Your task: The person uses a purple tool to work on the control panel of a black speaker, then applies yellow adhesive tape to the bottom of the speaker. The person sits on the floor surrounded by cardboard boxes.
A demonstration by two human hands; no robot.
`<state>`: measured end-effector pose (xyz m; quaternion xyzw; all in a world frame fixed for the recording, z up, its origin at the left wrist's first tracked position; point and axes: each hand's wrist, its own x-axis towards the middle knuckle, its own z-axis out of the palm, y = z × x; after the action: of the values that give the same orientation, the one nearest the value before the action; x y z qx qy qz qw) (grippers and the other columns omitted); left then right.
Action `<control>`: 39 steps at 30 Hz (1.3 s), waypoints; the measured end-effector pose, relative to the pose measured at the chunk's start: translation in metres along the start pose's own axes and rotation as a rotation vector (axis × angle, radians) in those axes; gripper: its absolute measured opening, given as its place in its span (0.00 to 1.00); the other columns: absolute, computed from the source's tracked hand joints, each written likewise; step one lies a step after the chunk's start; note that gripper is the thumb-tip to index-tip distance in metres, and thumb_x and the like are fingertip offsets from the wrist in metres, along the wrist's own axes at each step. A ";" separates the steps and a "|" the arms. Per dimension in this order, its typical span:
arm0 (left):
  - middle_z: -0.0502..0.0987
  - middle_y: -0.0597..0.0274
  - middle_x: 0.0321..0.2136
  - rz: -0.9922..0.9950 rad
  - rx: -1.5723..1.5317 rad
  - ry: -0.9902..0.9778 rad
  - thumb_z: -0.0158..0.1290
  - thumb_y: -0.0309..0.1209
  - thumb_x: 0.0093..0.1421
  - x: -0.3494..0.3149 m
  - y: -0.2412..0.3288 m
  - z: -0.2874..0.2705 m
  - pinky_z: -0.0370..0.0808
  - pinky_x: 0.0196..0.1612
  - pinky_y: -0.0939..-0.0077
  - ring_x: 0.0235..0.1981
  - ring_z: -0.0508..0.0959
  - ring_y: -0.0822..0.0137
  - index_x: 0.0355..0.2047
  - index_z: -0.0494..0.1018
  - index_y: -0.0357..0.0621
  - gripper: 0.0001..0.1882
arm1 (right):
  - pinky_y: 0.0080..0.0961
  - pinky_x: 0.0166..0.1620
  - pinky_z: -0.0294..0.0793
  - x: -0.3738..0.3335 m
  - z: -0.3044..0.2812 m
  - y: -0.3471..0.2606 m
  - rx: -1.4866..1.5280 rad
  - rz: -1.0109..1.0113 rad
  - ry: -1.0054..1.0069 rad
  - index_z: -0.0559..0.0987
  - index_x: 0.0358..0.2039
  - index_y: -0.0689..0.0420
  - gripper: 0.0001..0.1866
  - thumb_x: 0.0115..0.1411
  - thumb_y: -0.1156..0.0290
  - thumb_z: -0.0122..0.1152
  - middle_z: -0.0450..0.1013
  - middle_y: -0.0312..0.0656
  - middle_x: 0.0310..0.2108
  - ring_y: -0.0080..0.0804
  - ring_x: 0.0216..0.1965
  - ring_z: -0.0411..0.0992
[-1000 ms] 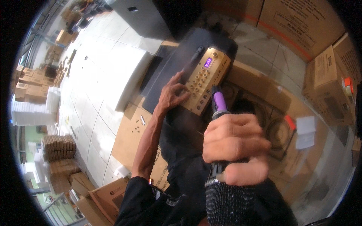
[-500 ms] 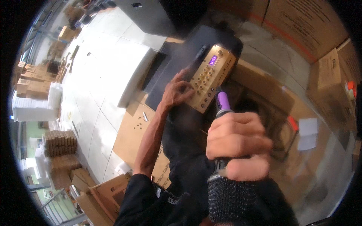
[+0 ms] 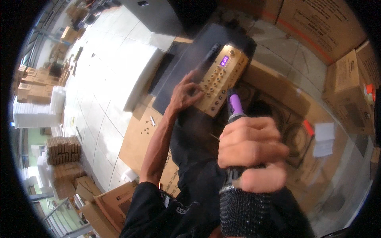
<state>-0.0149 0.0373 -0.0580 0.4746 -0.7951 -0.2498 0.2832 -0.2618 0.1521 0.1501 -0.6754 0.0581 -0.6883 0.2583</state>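
Observation:
My right hand [image 3: 252,146] is wrapped round a wireless microphone [image 3: 244,212], raised close to the camera. Its black mesh head points down the picture, and a purple band shows at the far end of its body. Ahead lies a dark speaker cabinet [image 3: 176,75] with a gold control panel [image 3: 234,65] carrying rows of knobs and a lit purple display. At the panel's left edge, my left hand [image 3: 183,95] has thumb and forefinger pinched on a small knob [image 3: 202,92]. Another dark microphone [image 3: 212,53] appears to lie on the cabinet above the panel.
Flat cardboard [image 3: 135,139] beside my left forearm bears several screws and a small metal piece [image 3: 152,121]. White foam [image 3: 143,75] stands left of the cabinet. Large cartons [image 3: 317,27] rise at the right. White paper [image 3: 324,139] and a red object [image 3: 308,127] lie to the right.
The microphone in my right hand has tilted or shifted very slightly. My left hand stays at the same knobs, almost unmoved.

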 end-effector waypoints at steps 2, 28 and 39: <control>0.63 0.52 0.70 -0.016 -0.024 0.001 0.69 0.35 0.51 0.000 0.000 0.000 0.58 0.73 0.55 0.70 0.64 0.50 0.33 0.84 0.45 0.11 | 0.28 0.21 0.78 0.000 0.001 0.000 -0.001 0.000 -0.003 0.66 0.35 0.48 0.15 0.54 0.74 0.64 0.74 0.39 0.20 0.29 0.16 0.72; 0.63 0.52 0.70 -0.017 0.069 -0.004 0.70 0.34 0.51 0.000 0.008 -0.002 0.58 0.72 0.55 0.69 0.66 0.48 0.33 0.84 0.45 0.11 | 0.28 0.22 0.79 0.002 -0.003 0.002 0.013 0.000 -0.014 0.66 0.35 0.49 0.17 0.52 0.75 0.67 0.74 0.39 0.22 0.29 0.17 0.73; 0.63 0.51 0.70 -0.018 0.048 0.001 0.69 0.35 0.50 0.001 0.007 -0.002 0.56 0.73 0.54 0.70 0.65 0.50 0.34 0.85 0.45 0.12 | 0.28 0.23 0.79 -0.002 -0.007 0.003 -0.010 -0.001 -0.007 0.67 0.33 0.49 0.17 0.50 0.75 0.67 0.74 0.38 0.22 0.28 0.17 0.73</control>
<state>-0.0184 0.0393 -0.0516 0.4884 -0.7964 -0.2331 0.2700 -0.2681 0.1483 0.1464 -0.6792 0.0601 -0.6857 0.2549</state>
